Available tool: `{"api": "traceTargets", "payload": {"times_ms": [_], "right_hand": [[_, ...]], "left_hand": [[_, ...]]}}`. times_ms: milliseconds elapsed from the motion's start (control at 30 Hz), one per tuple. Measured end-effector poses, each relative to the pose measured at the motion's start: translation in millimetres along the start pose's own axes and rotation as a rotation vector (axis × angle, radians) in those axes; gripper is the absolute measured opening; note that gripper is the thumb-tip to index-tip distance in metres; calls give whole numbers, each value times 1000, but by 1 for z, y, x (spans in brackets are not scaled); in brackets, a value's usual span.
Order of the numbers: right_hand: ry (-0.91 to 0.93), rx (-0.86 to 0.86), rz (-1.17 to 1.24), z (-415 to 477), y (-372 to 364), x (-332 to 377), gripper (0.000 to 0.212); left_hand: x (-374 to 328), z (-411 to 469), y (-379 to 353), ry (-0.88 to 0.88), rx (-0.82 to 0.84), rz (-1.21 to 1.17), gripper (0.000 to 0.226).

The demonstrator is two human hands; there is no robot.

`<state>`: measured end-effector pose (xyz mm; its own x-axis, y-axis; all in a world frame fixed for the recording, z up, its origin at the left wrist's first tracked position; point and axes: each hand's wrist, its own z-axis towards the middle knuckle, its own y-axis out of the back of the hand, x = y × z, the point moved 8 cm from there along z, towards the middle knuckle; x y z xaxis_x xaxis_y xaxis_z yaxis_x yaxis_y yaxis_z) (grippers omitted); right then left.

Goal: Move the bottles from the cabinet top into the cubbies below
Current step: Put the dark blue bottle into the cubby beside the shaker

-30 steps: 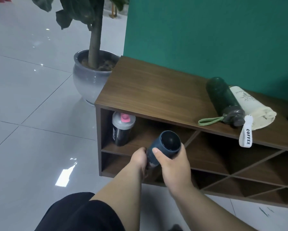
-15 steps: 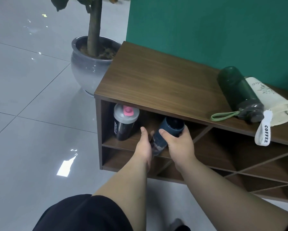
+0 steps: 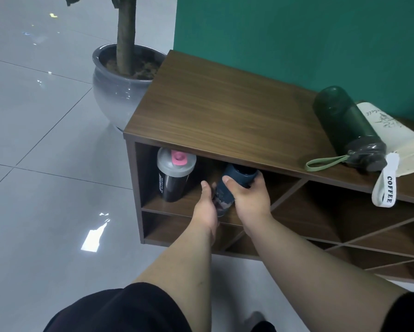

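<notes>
Your right hand (image 3: 247, 200) is wrapped around the upper part of the dark blue bottle (image 3: 230, 188), thumb across its near side and fingers curled over the far side by the cap. Your left hand (image 3: 206, 207) lies against the bottle's lower left side, palm turned inward, thumb up; its fingers are hidden behind the bottle, so you cannot tell from this view whether they close round it or only steady it.

The bottle is tilted, cap end up and to the right, base down and to the left. It sits inside the mouth of the top-left cubby (image 3: 150, 168) of the wooden cabinet (image 3: 225, 111), its cap just under the edge of the cabinet top. Whether the base touches the cubby floor is hidden by your left hand.

Just left of the grip, in the same cubby, a black shaker bottle (image 3: 174, 176) with a grey lid and a pink flip tab stands upright, near your left thumb but apart from it.

Up and well to the right of the grip, on the cabinet top, a dark green bottle (image 3: 345, 128) lies on its side, its pale green loop strap (image 3: 325, 162) trailing toward the front edge. Touching its far side lies a cream bottle (image 3: 392, 133); a white strap (image 3: 385, 185) printed COFFEE hangs over the front edge.

Beyond the cabinet's left end, a grey plant pot (image 3: 114, 92) stands on the tiled floor (image 3: 45, 164).
</notes>
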<state>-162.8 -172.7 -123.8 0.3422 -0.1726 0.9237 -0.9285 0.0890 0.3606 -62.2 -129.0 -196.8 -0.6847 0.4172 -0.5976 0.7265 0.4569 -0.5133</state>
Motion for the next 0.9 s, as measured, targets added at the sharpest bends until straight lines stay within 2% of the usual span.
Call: {"api": "traceTargets", "payload": {"times_ms": [333, 533, 600, 733, 800, 900], "right_hand": [[-3, 18, -17, 0, -1, 1, 61], [-154, 103, -42, -21, 6, -12, 97], [-178, 176, -64, -43, 17, -9, 83], [-124, 292, -81, -87, 64, -1, 32], [-93, 237, 8, -96, 99, 10, 28], [14, 19, 97, -94, 164, 45, 29]], "left_hand": [[2, -1, 0, 7, -23, 0, 66], [1, -26, -9, 116, -58, 32, 68], [3, -39, -13, 146, -42, 139, 63], [10, -61, -21, 148, -7, 349, 54], [9, -71, -32, 126, 47, 372, 50], [6, -92, -49, 72, 108, 411, 33]]}}
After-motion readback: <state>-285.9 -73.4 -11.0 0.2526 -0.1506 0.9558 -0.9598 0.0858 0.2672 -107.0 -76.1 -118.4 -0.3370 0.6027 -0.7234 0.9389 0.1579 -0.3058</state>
